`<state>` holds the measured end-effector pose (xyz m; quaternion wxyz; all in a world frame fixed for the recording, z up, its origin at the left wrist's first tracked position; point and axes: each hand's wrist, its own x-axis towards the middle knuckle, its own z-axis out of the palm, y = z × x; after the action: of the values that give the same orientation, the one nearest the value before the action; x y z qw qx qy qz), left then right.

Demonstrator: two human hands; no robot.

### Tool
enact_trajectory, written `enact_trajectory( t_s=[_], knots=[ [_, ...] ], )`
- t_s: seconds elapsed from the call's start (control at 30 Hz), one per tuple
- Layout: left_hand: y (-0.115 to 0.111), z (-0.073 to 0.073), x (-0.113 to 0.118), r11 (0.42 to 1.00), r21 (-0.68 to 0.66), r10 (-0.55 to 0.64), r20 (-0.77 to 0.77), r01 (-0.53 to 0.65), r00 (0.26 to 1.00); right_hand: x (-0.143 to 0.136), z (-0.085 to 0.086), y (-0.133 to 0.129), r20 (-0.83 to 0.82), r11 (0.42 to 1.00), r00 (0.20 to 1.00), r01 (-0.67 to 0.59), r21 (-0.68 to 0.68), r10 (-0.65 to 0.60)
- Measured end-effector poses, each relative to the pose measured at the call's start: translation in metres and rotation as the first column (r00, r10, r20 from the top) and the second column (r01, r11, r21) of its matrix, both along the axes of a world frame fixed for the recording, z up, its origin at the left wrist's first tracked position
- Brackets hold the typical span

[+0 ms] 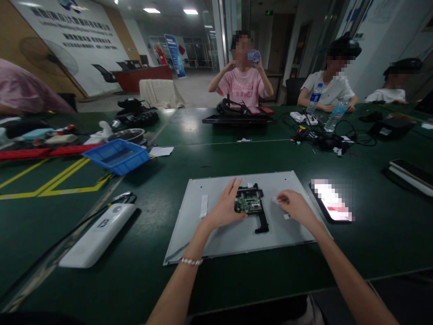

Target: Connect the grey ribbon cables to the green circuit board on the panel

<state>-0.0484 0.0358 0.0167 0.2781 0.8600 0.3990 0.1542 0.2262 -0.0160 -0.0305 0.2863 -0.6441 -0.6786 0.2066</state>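
A green circuit board in a black frame (265, 223) lies on a flat grey-white panel (189, 234) in front of me. My left hand (225, 205) rests at the board's left side, fingers stretched out and thumb spread, partly covering it. To the right of the board, my right hand (294, 205) is closed in a pinch just above the panel. Between its fingertips shows a small whitish strip (275, 200), too small to make out exactly. A white strip (203, 206) is on the panel's left part, and a small white piece (287, 216) lies below my right fingers.
A lit phone (331, 201) lies right of the panel, a white power bank (99, 234) with a cable to its left. Farther back are a blue tray (118, 155), a dark flat device (238, 119), water bottles (336, 115) and tangled cables. Several people sit around the green table (176, 158).
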Motion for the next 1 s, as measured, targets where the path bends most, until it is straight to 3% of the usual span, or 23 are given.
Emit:
enact_trajectory(
  t_s=[0.3,0.53,0.7,1.0],
  knots=[
    [-0.004,0.001,0.006,0.997,0.074,-0.034,0.057,0.03,0.998,-0.008,0.0,0.0,-0.258,0.997,0.964,0.073,0.012,-0.067],
    [-0.015,0.002,0.022,0.976,0.205,-0.081,0.03,0.073,0.996,-0.015,0.001,0.006,-0.501,0.991,0.866,-0.078,-0.107,0.014],
    [-0.023,0.0,0.034,0.94,0.309,-0.142,-0.036,0.146,0.989,-0.023,-0.002,0.008,-0.48,0.99,0.876,-0.099,-0.097,0.04],
    [-0.028,-0.006,0.041,0.887,0.399,-0.169,-0.185,0.231,0.968,-0.029,-0.005,0.006,-0.333,0.998,0.942,-0.033,0.049,0.048]
  ],
)
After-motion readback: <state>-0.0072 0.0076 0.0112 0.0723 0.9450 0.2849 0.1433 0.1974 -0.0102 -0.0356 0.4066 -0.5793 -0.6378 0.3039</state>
